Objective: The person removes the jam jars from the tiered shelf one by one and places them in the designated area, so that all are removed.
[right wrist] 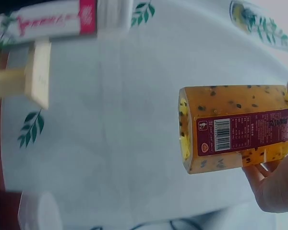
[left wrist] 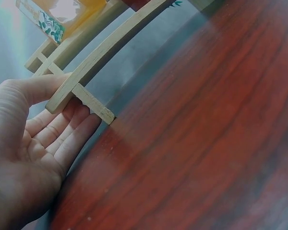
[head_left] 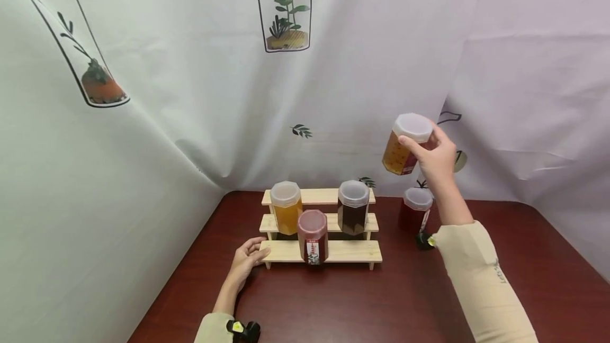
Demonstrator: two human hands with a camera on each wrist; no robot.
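Note:
High on the right, my right hand [head_left: 436, 158] grips an octagonal jar [head_left: 397, 152] by its upper part, below the white lid. The jar holds an orange filling with dark seeds; a maroon label [right wrist: 245, 132] with a barcode shows in the right wrist view. My left hand [head_left: 249, 258] grips the left end of a three-tier wooden stand [head_left: 286, 250], thumb on the lowest board [left wrist: 110, 50], fingers beneath it. On the stand are a yellow-orange jar [head_left: 288, 216] at left, a dark brown jar [head_left: 352, 216] at right and a red jar [head_left: 313, 237] on the lowest tier.
A dark red jar [head_left: 413, 213] with a whitish lid stands on the table right of the stand, partly behind the right forearm. The reddish-brown table [head_left: 343, 306] meets a white printed cloth [head_left: 343, 94] at the back and sides.

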